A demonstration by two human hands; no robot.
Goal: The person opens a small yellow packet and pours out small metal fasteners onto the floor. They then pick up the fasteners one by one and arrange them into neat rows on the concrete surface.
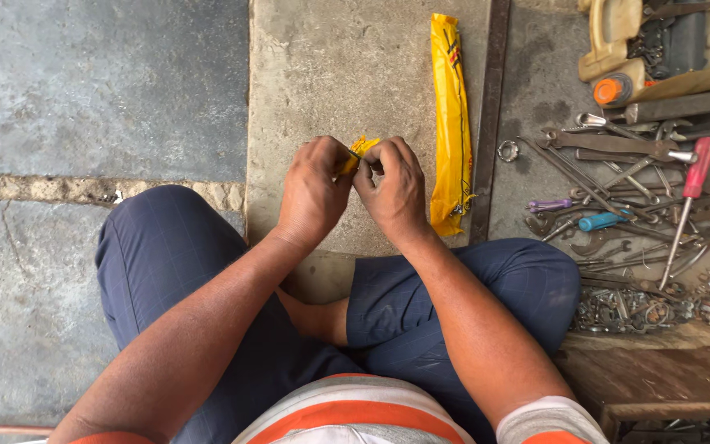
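Mount: the head camera is sitting on the person's head.
Direction: it is looking almost straight down over the knees at the stone floor (108, 90).
Nearness: it is framing the left hand (314, 193) and right hand (392, 189) closely, near centre.
Edges: it is catching scattered tools (643, 189) at right.

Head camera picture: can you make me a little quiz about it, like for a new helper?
1. True or false: both hands pinch a small yellow packet.
2. Which lies on the concrete right of the hands? A) a long yellow packet B) a blue bucket C) a broom
3. What colour is the handle of the screwdriver among the tools?

Key:
1. True: left hand and right hand both pinch the small yellow packet.
2. A: the long yellow packet.
3. Red: the screwdriver lies in the pile of spanners.
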